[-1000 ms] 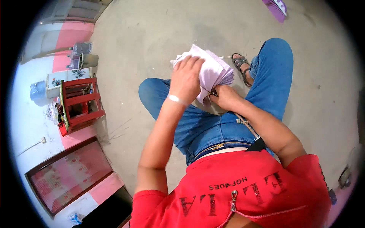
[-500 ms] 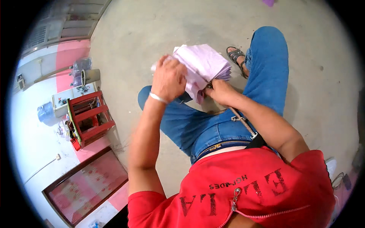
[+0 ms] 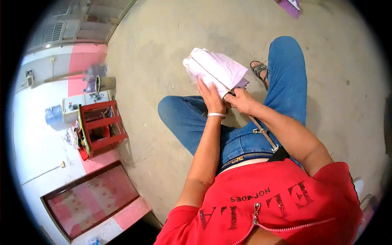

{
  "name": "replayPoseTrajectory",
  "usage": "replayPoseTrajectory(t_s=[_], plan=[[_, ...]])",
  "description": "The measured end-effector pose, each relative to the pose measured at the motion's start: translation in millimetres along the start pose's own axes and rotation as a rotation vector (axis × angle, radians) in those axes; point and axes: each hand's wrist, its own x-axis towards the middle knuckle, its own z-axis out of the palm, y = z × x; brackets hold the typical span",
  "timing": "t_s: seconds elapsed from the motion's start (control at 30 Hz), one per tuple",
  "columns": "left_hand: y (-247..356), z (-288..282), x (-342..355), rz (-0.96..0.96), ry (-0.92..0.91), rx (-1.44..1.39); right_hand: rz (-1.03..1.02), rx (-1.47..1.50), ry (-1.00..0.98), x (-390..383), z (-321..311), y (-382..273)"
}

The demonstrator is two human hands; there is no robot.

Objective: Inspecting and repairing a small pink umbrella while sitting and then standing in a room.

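A thick bundle of pale lilac sheets (image 3: 220, 69) is held above my crossed-open legs, with a thin strip across it. My left hand (image 3: 212, 96) lies against its lower left part, fingers stretched and apart. My right hand (image 3: 241, 100) is closed at the bundle's lower right corner, around a thin dark piece whose form is partly hidden by the fingers and sheets. A narrow brownish rod (image 3: 263, 130) with a metal fitting runs from beneath that hand toward a black strap (image 3: 279, 155) at my waist.
A red wooden stool (image 3: 102, 126) stands along the left wall beside a blue water jug (image 3: 54, 115), clear containers and a grey bucket (image 3: 107, 83). A purple brush (image 3: 290, 7) lies at the top of the concrete floor (image 3: 163, 49). My sandalled foot (image 3: 258, 69) is beyond the bundle.
My left hand has moved down from the bundle's top, curled briefly at its left, and now lies lower and further right with fingers straighter. The right hand stays at the lower corner.
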Motion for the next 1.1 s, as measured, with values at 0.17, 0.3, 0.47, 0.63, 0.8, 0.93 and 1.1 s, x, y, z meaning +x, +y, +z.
replayPoseTrajectory(t_s=[0.17, 0.3, 0.47, 0.63, 0.8, 0.93, 1.1], plan=[[-11.5, 38.6, -37.7, -0.638, -1.031, 0.004, 0.002, 0.029, 0.185, -1.4, -30.6, 42.8], [-43.8, -29.7, 18.7, 0.495, -0.863, 0.851, -0.155, -0.090, 0.206, 2.2, 1.4, -10.0], [20.9, -93.2, 1.1, 0.154, -1.081, 0.812, -0.077, -0.138, 0.184, 0.4, -5.6, -7.8], [162.8, -95.5, 4.1, 0.259, -0.652, 0.699, -0.096, -0.366, 0.170, -10.5, -11.1, -10.0], [128.5, -23.6, 59.8, 0.881, -0.523, 0.516, -0.189, -0.566, -0.001, -16.7, 14.0, -23.6], [129.5, -13.3, 90.5, 0.826, -0.813, 0.914, -0.273, -0.601, 0.021, -23.8, 17.1, -9.9], [138.5, -49.0, 99.7, 0.983, -0.571, 0.639, -0.117, -0.477, 0.065, -9.1, -3.2, 4.0]])
